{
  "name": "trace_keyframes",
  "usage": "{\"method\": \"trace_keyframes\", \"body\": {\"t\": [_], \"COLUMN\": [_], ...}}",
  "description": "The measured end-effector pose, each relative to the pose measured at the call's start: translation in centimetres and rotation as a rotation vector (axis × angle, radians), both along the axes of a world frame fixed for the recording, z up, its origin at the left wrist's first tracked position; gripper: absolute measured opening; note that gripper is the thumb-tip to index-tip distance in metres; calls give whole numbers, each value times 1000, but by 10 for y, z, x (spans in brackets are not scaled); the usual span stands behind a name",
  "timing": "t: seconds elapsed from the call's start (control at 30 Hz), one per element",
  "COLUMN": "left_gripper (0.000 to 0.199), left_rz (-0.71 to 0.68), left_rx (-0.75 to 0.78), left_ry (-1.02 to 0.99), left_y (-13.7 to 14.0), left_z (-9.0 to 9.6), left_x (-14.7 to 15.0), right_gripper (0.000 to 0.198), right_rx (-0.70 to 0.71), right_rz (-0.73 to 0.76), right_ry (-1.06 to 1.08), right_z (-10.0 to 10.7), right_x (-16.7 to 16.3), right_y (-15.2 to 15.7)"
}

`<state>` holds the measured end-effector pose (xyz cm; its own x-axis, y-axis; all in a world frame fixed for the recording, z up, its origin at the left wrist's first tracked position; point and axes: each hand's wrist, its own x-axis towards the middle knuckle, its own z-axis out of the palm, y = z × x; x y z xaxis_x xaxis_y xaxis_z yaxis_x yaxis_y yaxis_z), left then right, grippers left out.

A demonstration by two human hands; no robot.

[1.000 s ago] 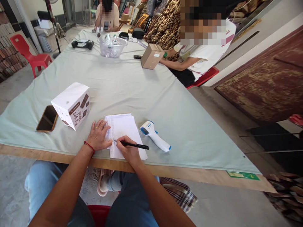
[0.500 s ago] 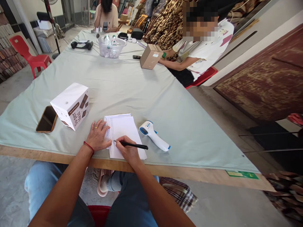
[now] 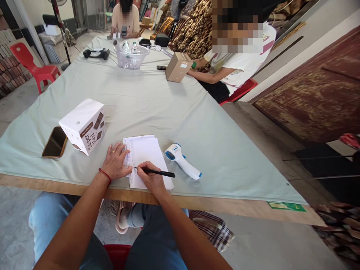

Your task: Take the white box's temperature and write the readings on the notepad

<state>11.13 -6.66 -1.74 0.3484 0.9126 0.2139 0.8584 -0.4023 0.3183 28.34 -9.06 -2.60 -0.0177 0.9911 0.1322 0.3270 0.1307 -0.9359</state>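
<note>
White sheets of paper point(image 3: 149, 150) lie in a small stack at the table's near edge, with rows of small writing down their left side. My left hand point(image 3: 114, 163) rests flat on the left margin, fingers spread, a ring and a red cord bracelet on it. A black pen point(image 3: 161, 173) is gripped in my right hand point(image 3: 152, 179), its tip on the paper close to my left thumb. Just right of the sheets lies a white and blue infrared thermometer point(image 3: 184, 161). Left of my left hand stand a white box point(image 3: 84, 125) and, beside it, a phone point(image 3: 54, 142).
Across the cloth-covered table point(image 3: 135, 97), a person at the right holds a cardboard box point(image 3: 177, 67). Another person sits at the far end with a dark device point(image 3: 124, 31). A clear plastic basin point(image 3: 132, 60) holds bottles. A red chair point(image 3: 36, 65) stands left.
Almost nothing differs; the view has shifted very slightly. My left hand stays flat on the paper and the pen remains at nearly the same spot. The person at the right leans a little lower.
</note>
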Motion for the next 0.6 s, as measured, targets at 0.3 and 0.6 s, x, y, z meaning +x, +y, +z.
{"method": "trace_keyframes", "body": {"t": [0.3, 0.6], "left_gripper": [53, 53], "left_rz": [3, -2], "left_rx": [0, -1], "left_ry": [-13, -22], "left_y": [0, 0], "left_z": [-1, -1], "left_x": [0, 0], "right_gripper": [15, 15], "right_rx": [9, 5], "right_rz": [-5, -5], "right_ry": [-10, -10], "right_z": [-1, 1], "right_x": [0, 0], "right_y": [0, -1]}}
